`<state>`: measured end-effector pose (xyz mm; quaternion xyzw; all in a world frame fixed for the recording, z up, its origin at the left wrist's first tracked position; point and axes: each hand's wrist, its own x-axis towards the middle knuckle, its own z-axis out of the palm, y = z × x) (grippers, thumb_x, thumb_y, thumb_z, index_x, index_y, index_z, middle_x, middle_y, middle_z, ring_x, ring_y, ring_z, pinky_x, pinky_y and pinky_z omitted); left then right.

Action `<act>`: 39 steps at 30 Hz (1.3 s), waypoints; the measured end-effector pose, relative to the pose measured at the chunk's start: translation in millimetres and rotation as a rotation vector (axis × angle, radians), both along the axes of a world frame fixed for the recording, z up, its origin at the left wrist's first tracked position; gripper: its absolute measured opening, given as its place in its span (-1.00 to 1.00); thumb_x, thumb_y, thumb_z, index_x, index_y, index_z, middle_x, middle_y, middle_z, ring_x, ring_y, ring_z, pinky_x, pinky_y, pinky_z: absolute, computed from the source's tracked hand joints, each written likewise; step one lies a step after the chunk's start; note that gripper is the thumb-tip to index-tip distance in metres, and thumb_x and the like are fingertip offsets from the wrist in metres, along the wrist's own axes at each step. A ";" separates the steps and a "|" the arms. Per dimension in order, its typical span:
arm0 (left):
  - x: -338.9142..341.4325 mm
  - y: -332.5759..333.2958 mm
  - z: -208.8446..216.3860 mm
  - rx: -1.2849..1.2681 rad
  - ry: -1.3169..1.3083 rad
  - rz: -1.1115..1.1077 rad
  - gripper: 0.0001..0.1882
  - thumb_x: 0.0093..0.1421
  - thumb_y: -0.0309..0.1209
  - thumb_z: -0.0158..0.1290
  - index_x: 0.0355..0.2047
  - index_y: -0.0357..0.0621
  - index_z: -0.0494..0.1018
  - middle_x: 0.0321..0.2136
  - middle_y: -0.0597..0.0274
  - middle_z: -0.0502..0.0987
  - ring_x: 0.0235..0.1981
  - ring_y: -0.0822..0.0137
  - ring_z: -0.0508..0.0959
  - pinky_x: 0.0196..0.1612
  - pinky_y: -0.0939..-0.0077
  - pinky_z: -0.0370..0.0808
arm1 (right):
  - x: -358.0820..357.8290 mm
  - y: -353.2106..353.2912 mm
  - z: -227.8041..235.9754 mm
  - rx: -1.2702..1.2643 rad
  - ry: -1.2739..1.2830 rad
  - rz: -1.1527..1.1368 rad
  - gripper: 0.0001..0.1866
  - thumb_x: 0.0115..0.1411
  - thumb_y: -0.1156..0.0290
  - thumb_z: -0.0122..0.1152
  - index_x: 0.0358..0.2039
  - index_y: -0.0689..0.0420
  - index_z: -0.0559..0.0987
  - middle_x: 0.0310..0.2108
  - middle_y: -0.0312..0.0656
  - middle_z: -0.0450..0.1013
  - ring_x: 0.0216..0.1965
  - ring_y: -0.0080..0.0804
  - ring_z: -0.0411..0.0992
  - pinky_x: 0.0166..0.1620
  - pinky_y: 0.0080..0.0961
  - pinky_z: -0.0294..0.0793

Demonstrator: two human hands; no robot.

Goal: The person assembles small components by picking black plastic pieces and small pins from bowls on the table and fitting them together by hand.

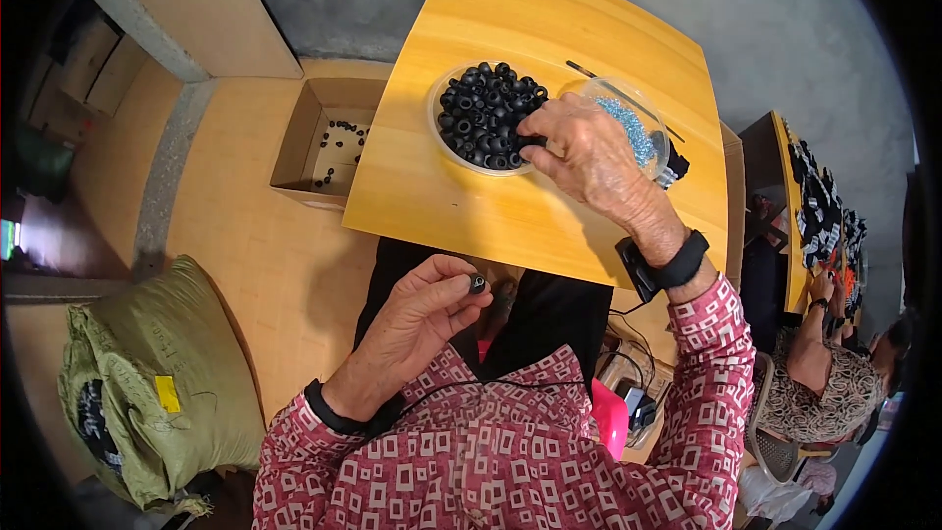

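Note:
Between the thumb and fingers of my left hand [422, 302] is a small black ring-shaped part [478, 284], held over my lap in front of the table edge. My right hand [587, 152] reaches over the table to the right side of a round clear bowl [433, 128] heaped with black hollow parts [481, 108]. Its thumb and index finger close on one black part [532, 141] at the bowl's rim. Right of that hand stands a clear container [659, 128] of small light-blue beads [626, 130], partly covered by the hand.
A yellow wooden table [549, 29] carries both containers, with a dark stick [581, 69] behind them. Left of it, a cardboard box [324, 152] holds scattered black pieces. A full green sack [167, 383] stands at lower left. Another person [824, 373] sits at a table on the far right.

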<state>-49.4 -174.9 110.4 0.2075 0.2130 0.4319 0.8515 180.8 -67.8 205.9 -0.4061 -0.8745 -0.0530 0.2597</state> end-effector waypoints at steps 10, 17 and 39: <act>-9.1 5.9 -5.5 -0.005 -0.012 -0.007 -0.88 0.25 -0.46 0.06 -0.20 -0.11 0.43 -0.27 0.24 0.57 -0.21 0.39 0.59 -0.15 0.57 0.52 | -33.1 14.0 -2.1 -0.048 -0.135 -0.183 -0.88 -0.06 0.54 0.20 -0.44 0.22 0.52 -0.43 -0.04 0.49 -0.26 -0.06 0.46 -0.21 -0.17 0.48; -9.7 2.5 -4.2 -0.015 -0.005 -0.007 -0.88 0.24 -0.45 0.07 -0.21 -0.11 0.43 -0.29 0.21 0.57 -0.22 0.37 0.59 -0.15 0.56 0.53 | -29.9 13.2 -6.8 -0.021 -0.117 -0.173 -0.89 -0.06 0.54 0.19 -0.46 0.21 0.48 -0.48 -0.03 0.46 -0.27 -0.04 0.45 -0.23 -0.16 0.47; -78.8 -7.5 -15.9 -0.001 -0.001 0.004 -0.90 0.26 -0.45 0.05 -0.21 -0.09 0.45 -0.26 0.29 0.56 -0.21 0.40 0.59 -0.14 0.59 0.53 | -103.5 0.8 -19.3 -0.004 -0.145 -0.257 -0.80 -0.10 0.59 0.21 -0.38 0.18 0.49 -0.41 -0.09 0.49 -0.27 -0.08 0.44 -0.21 -0.17 0.44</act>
